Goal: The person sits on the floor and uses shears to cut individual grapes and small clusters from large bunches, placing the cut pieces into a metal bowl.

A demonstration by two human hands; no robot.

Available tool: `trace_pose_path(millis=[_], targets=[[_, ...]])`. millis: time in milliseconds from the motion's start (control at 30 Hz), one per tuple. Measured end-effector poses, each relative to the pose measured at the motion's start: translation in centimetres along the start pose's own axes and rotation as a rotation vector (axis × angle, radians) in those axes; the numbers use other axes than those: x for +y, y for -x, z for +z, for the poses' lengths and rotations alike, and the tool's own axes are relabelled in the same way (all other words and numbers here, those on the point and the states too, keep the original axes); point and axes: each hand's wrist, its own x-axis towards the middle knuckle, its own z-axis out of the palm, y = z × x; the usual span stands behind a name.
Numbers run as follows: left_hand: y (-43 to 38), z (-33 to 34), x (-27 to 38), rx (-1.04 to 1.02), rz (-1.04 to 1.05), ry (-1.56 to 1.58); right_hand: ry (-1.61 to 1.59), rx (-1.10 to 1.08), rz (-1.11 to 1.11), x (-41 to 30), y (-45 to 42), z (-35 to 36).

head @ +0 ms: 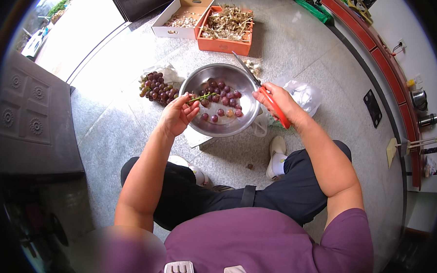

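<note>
A stainless steel bowl (225, 127) stands before me with several loose red grapes (228, 99) inside. Over its left side, my left hand (180, 114) pinches a green grape stem (202, 97), which reaches across the grapes; whether any grape hangs from it I cannot tell. My right hand (281, 101) grips the red handles of a pair of scissors (254, 78) at the bowl's right rim. Their dark blades point up and away, past the far right of the rim. Left of the bowl lies a bunch of grapes (158, 88) beside a crumpled white plastic bag (166, 73).
An orange box (224, 45) of dried garlic stalks and a white cardboard box (159, 31) with garlic bits stand beyond the bowl. Garlic bulbs (252, 66) lie near its far right edge. A plastic bag (306, 96) sits right; one grape (249, 166) lies between my feet.
</note>
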Motion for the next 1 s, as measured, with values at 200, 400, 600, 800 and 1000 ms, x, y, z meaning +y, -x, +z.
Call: trace_pose_path(millis=[200,400,600,800,1000], targets=[[0.5,0.9,-0.7,-0.07,0.03,0.008,-0.174,0.025,-0.005,0.8,1.4,-0.3],[1.8,2.3,-2.2,-0.405,-0.021,-0.153,-0.565,-0.007,0.055,0.9,3.0,-1.7],[4.3,3.0,-7.7,-0.574,-0.312,-0.497,-0.447,0.122,-0.147,-0.6,3.0,-1.2],[1.4,-2.6,-17.7,-0.407,-0.664,-0.684,-0.67,0.03,0.084,-2.2,-0.1,-2.1],[-3.8,-7.5,-25.6,-0.122,-0.588,-0.776,-0.66,0.067,0.037,-2.6,2.1,-3.7]])
